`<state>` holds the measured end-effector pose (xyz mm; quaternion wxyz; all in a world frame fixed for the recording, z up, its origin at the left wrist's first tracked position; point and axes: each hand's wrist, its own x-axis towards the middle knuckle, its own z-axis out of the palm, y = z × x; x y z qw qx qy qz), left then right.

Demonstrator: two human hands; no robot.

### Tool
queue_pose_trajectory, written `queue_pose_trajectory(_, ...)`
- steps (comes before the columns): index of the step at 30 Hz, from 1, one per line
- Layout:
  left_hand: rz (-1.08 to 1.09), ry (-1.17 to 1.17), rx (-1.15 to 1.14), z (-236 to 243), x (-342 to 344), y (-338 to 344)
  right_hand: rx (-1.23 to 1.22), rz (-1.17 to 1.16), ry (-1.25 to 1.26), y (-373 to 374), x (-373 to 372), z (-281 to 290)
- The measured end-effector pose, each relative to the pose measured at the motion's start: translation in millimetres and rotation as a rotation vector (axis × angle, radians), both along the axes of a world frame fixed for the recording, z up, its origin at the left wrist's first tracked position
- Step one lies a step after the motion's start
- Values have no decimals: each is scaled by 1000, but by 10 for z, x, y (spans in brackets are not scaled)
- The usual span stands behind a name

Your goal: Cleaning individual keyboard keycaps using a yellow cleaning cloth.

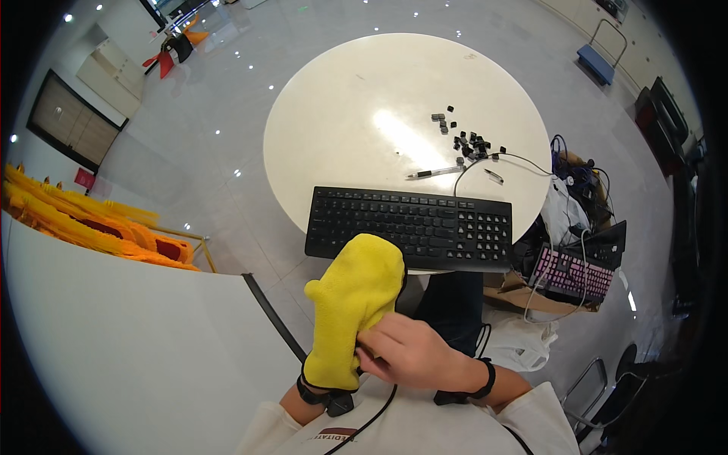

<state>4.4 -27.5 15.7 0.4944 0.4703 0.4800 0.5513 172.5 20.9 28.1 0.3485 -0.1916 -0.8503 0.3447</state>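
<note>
A yellow cloth mitt [355, 296] with dark edging covers my left hand [345, 322] down to the wrist, so its fingers are hidden. My right hand [402, 350] pinches the mitt's right edge near the cuff, fingers curled closed. Just beyond the mitt lies a black keyboard [409, 227] along the near edge of the round white table [326, 114]. Many keys on its right-hand block are bare of caps. Loose dark keycaps [472, 144] are scattered behind it, with a pen [436, 173] and a small pen-like piece [494, 177] between.
At right, a cardboard box [523, 292] holds cables and a pink-keyed keyboard [574, 273]. A white surface [136, 341] stands at left, with orange and yellow items [114, 231] behind it. A thin cable [523, 157] runs from the keyboard over the table. Farther off is a blue trolley [597, 64].
</note>
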Motion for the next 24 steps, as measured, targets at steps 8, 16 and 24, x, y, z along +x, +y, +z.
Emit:
queue_pose_trajectory(8,17,-91,7,-20,71,42,12,-253,71,179,-92,44)
queue_pose_trajectory(16,124,151,94,42,18,78,26,-28,39,177,-75,-12)
queue_pose_trajectory(24,118,-125,-5,-81,-32,19,-126,-20,190,81,-142,-62)
